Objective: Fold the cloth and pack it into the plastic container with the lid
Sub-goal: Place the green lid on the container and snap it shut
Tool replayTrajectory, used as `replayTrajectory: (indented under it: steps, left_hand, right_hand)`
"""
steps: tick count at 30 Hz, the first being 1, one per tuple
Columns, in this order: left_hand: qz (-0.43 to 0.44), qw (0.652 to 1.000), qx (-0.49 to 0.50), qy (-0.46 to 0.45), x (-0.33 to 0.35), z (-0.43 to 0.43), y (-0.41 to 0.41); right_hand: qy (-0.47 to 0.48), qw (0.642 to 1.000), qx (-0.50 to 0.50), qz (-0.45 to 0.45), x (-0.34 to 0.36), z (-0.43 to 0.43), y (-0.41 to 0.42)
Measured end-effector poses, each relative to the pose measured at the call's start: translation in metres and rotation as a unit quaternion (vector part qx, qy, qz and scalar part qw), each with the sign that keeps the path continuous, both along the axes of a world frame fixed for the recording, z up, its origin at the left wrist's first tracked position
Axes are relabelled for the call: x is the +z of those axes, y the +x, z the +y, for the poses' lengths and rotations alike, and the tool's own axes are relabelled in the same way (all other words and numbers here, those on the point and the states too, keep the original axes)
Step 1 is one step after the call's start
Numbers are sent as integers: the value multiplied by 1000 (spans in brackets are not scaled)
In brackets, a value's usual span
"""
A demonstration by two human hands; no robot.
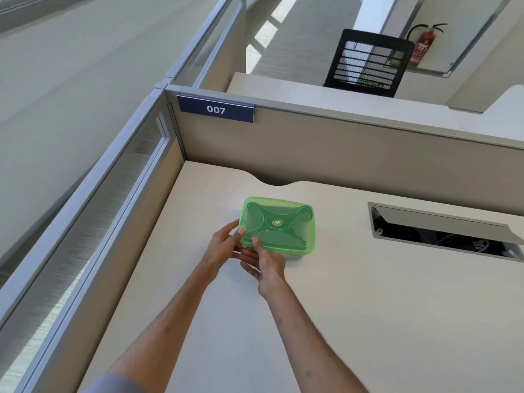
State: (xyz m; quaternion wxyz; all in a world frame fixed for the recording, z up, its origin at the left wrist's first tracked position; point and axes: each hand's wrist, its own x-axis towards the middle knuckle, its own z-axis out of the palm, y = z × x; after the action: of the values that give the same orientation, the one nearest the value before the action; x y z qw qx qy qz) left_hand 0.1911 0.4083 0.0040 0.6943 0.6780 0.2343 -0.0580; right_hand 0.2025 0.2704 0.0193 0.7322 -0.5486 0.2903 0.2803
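A clear plastic container with a translucent green lid [279, 222] sits on the beige desk [368, 307], the lid resting on top. Something dark shows through the lid; I cannot tell whether it is the cloth. Both of my hands meet at the container's near left corner. My left hand [221, 245] grips the lid's left edge, thumb on top. My right hand [265, 260] pinches the lid's front rim, thumb on top and fingers underneath. No cloth lies in the open anywhere on the desk.
Beige cubicle partitions [340, 148] close the desk at the back and left, one bearing a blue "007" plate [216, 109]. An open cable hatch [442, 234] is cut into the desk at the right. Beyond stand a black mesh chair [368, 63] and a fire extinguisher [422, 43].
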Motion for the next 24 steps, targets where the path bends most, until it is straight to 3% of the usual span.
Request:
replayTrajectory:
  steps: [6, 9, 11, 12, 14, 15, 17, 20, 24]
  left_hand:
    - [10, 994, -33, 105, 7, -8, 2]
    - [23, 978, -73, 192, 13, -6, 4]
    - [37, 961, -86, 260, 15, -5, 6]
    - [39, 948, -83, 303, 16, -5, 7]
    - [28, 933, -70, 353, 18, -8, 13]
    - [19, 934, -65, 352, 20, -10, 16]
    - [8, 935, -75, 347, 22, -17, 23]
    - [21, 928, -74, 364, 21, -28, 27]
    - [38, 922, -79, 376, 20, -40, 26]
  right_hand:
    - [28, 999, 32, 29, 1, -22, 2]
    - [-15, 996, 90, 22, 6, -52, 0]
    - [-126, 989, 62, -40, 7, -82, -2]
    - [-222, 970, 30, -97, 5, -97, -2]
    - [-400, 893, -22, -208, 10, -123, 4]
    - [-438, 864, -31, -244, 13, -131, 10]
    - [-458, 847, 13, -270, 17, -138, 27]
    - [-434, 862, 113, -235, 15, -140, 50]
    - [-433, 864, 120, -228, 12, -149, 62]
